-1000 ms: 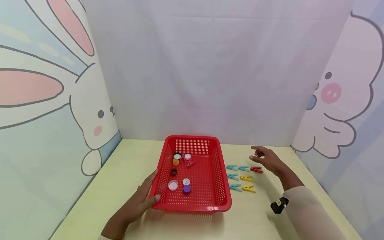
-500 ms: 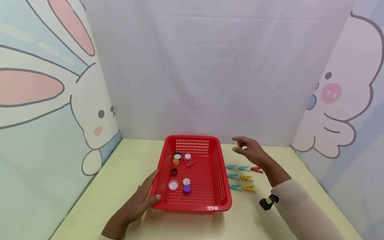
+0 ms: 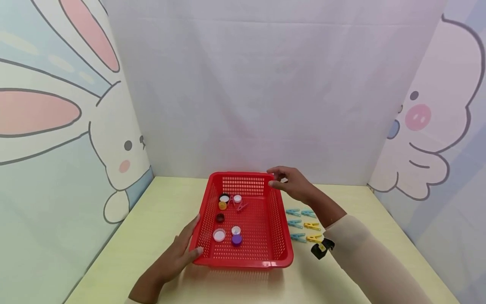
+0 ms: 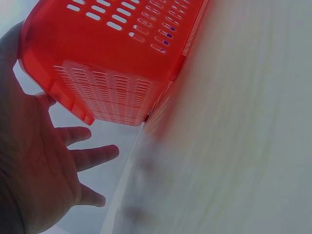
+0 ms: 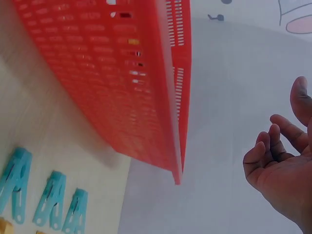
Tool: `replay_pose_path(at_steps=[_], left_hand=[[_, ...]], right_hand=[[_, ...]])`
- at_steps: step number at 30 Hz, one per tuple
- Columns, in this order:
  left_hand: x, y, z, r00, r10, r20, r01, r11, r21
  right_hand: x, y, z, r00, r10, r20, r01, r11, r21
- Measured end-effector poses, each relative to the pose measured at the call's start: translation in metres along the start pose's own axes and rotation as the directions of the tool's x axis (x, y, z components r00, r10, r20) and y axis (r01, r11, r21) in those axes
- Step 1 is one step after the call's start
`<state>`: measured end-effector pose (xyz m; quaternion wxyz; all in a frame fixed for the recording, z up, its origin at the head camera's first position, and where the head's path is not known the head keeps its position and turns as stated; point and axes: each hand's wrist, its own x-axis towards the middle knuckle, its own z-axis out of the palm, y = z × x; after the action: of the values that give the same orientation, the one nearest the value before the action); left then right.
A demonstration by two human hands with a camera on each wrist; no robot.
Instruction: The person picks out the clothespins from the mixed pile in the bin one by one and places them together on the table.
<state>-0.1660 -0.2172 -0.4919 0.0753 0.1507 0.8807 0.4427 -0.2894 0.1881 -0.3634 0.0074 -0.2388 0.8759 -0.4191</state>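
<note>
A red plastic basket (image 3: pixel 262 263) stands on the table with bottle caps and two pink clothespins (image 3: pixel 241 207) inside. My left hand (image 3: pixel 175 254) holds its left rim, thumb over the edge; in the left wrist view the other fingers (image 4: pixel 95 157) spread straight beside it. Over the basket's far right corner hovers my right hand (image 3: pixel 294 183), thumb and fingers loosely bent, with nothing in them. The right wrist view has this hand (image 5: pixel 282 170) apart from the rim. Among the caps are a purple cap (image 3: pixel 237 240), a yellow cap (image 3: pixel 222 205) and a brown cap (image 3: pixel 220 218).
Right of the basket lie several blue clothespins (image 3: pixel 294 223) and two yellow clothespins (image 3: pixel 312 226) in rows. My right forearm covers the spot beside the top row. A pale curtain (image 3: pixel 265 105) rises behind the table (image 3: pixel 171 198), between printed side walls (image 3: pixel 41 202).
My right hand has moved left from above the clothespins to the basket's far right corner, and its forearm now hides the red clothespin. The left hand and basket have stayed still.
</note>
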Motion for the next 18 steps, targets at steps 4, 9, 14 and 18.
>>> replay_pose_path(at_steps=[4,9,14,18], left_hand=[[0.001,-0.001,0.0,1.0,-0.001,0.002,0.001,1.0,-0.001],[0.002,-0.001,0.0,1.0,0.009,-0.007,-0.009,1.0,0.006],[0.001,0.001,0.0,1.0,0.003,-0.006,-0.003,1.0,-0.002],[0.0,0.001,0.0,1.0,-0.001,-0.004,0.001,1.0,0.0]], right_hand=[[0.009,-0.01,0.009,0.999,-0.036,0.04,0.036,0.999,0.011],[0.019,-0.02,0.017,0.996,-0.059,0.071,0.061,0.998,-0.025],[0.029,-0.025,0.021,0.995,-0.051,0.087,0.055,0.998,-0.042],[0.037,-0.031,0.024,0.995,-0.019,0.1,0.022,0.999,-0.025]])
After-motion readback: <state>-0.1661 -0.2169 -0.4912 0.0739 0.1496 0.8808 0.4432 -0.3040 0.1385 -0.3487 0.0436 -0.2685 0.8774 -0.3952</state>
